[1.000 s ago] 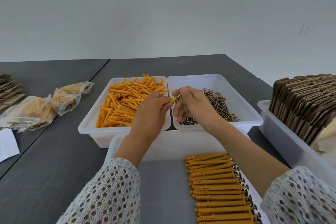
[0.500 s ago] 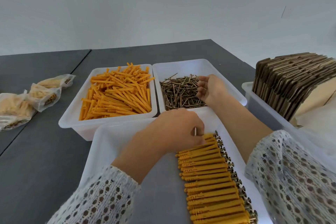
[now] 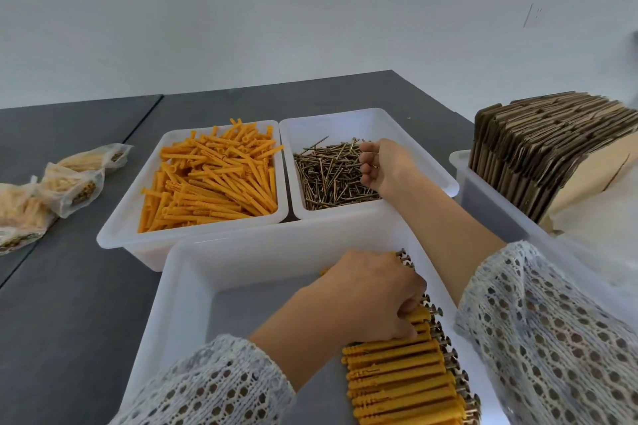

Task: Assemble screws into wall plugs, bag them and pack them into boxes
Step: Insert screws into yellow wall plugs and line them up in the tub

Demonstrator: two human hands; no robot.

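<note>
My left hand (image 3: 366, 293) lies on the far end of a row of assembled orange plugs with screws (image 3: 397, 376) in the near white tray (image 3: 179, 286). Its fingers and thumb curl round the topmost assembled plug. My right hand (image 3: 383, 166) is down in the back right tray (image 3: 345, 115) on the pile of brass screws (image 3: 328, 179), fingers curled and pinching a screw. The back left tray (image 3: 114, 235) holds loose orange wall plugs (image 3: 214, 179).
Several filled clear bags (image 3: 74, 183) lie on the dark grey table (image 3: 69, 304) at the left. A white bin (image 3: 483, 190) at the right holds a stack of flattened cardboard boxes (image 3: 538, 148). A white wall stands behind the table.
My hands parted after joining a screw and plug above the trays. My left hand carried the assembled plug down to the row; my right hand went into the screws.
</note>
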